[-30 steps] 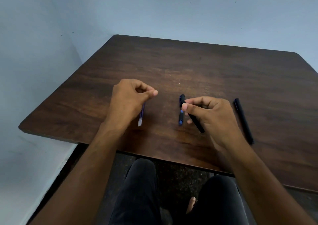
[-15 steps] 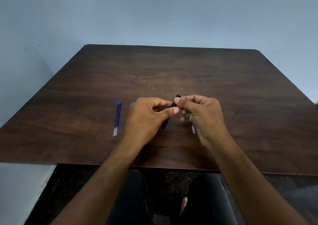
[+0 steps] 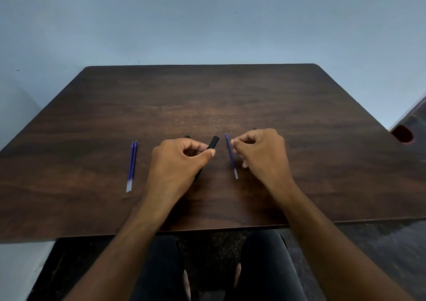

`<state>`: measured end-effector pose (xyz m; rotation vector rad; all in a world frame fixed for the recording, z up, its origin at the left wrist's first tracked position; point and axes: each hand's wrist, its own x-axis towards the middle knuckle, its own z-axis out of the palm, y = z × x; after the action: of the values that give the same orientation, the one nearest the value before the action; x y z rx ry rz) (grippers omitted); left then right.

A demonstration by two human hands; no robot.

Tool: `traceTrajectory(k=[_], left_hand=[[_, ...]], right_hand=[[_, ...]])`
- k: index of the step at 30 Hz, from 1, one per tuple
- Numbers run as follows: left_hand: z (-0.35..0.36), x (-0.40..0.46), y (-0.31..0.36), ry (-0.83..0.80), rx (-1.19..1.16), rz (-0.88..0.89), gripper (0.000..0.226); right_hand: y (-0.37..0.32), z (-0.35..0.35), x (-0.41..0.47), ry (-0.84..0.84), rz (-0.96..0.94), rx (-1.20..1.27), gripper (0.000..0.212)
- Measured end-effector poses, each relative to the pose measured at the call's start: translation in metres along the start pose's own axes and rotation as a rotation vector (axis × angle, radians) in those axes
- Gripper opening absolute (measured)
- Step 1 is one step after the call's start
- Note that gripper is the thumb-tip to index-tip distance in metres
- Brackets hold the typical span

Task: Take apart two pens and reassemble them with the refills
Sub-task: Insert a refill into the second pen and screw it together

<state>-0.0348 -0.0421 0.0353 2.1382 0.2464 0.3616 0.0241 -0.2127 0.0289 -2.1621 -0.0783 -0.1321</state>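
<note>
Two blue refills [image 3: 131, 166] side by side, left on desk [image 3: 299, 107]. Left hand [image 3: 177, 162] grip closed on black pen barrel [image 3: 212, 143]; right hand [image 3: 260, 153] pinching third refill [image 3: 231, 156]. Far half bare.

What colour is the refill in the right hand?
Blue, with a clear end, refill in the head view.

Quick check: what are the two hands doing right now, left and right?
Left hand: closed on the black pen barrel.
Right hand: closed, pinching a blue refill.
</note>
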Motion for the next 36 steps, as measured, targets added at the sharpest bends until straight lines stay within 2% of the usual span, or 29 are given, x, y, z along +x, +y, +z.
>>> traceTrajectory(k=[6, 9, 13, 17, 24, 28, 32, 36], left_hand=[[0.004, -0.003, 0.002, -0.018, 0.009, 0.008, 0.014], [0.001, -0.006, 0.004, -0.019, 0.005, 0.044, 0.013], [-0.007, -0.003, 0.009, -0.008, 0.006, 0.098, 0.013], [-0.009, 0.002, 0.009, -0.014, 0.012, 0.087, 0.015], [-0.013, 0.011, 0.001, -0.008, 0.025, 0.073, 0.009], [-0.018, 0.013, -0.003, -0.016, 0.036, 0.098, 0.009], [-0.019, 0.013, -0.008, -0.024, 0.059, 0.109, 0.012], [-0.018, 0.015, -0.013, -0.029, 0.069, 0.107, 0.016]], right_hand=[[-0.006, 0.016, 0.012, -0.068, 0.051, -0.380, 0.021], [-0.008, 0.027, 0.017, -0.062, 0.112, -0.533, 0.036], [-0.013, 0.033, 0.020, -0.082, 0.104, -0.584, 0.050], [-0.020, 0.032, 0.024, -0.099, 0.108, -0.632, 0.049], [-0.029, 0.027, 0.036, -0.262, 0.220, -0.618, 0.047], [-0.022, 0.022, 0.035, -0.216, 0.207, -0.404, 0.036], [-0.015, 0.021, 0.024, -0.183, 0.254, 0.367, 0.035], [-0.014, 0.017, 0.019, -0.112, 0.295, 0.717, 0.030]])
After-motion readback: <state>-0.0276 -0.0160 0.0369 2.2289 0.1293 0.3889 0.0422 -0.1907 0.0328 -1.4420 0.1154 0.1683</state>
